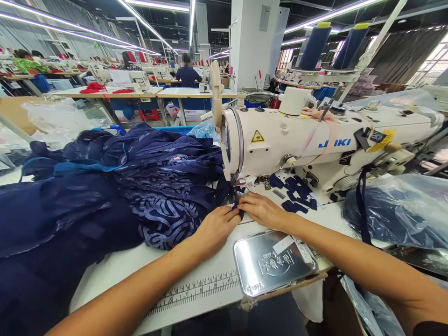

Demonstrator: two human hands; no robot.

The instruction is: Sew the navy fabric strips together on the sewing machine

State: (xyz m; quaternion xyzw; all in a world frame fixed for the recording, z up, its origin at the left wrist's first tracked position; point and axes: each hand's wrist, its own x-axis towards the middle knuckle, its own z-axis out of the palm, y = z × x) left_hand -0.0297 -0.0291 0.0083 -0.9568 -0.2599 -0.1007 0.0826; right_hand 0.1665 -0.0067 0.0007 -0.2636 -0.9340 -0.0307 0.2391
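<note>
A big heap of navy blue patterned fabric [105,196] lies on the white sewing table [196,261] to the left of a white Juki sewing machine [315,140]. My left hand [217,228] and my right hand [261,210] meet just below the needle area. Both hands pinch a small edge of the navy fabric there, fingers pressed together. Several small navy fabric pieces [296,193] lie under the machine arm, just right of my right hand.
A silver metal tin [275,261] sits at the table's front edge beside a printed ruler strip [196,291]. Two navy thread cones [315,44] stand behind the machine. Plastic-bagged navy cloth [402,210] lies right. Other workstations and a seated person [188,74] are far behind.
</note>
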